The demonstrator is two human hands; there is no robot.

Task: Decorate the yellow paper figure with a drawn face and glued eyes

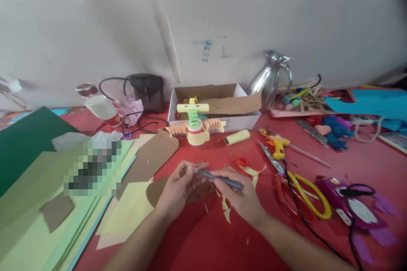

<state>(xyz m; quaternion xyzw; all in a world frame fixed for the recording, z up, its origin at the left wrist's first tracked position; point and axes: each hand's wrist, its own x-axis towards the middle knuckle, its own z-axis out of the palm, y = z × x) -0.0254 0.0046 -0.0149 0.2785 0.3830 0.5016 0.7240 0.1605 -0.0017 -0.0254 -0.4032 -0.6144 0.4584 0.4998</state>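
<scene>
Over the red table [197, 237], my right hand [238, 197] grips a dark grey pen [227, 179] that points left. The fingers of my left hand [176, 190] are pinched at the pen's left end; whether they hold a cap or the tip itself is too small to tell. Beneath both hands lies a piece of brown cardboard [155, 192], partly hidden by them. Just beyond stands a paper figure [193, 123] with a green folded neck, orange folded arms and a yellow rolled top. A yellow paper roll [237, 137] lies to its right.
Scissors [310, 194], a yellow glue gun [280, 147] and a purple device with a cord [349, 203] lie right. Coloured paper sheets [124, 211] cover the left. A white box [216, 123], a metal jug [270, 78] and a dark bag [147, 93] stand behind.
</scene>
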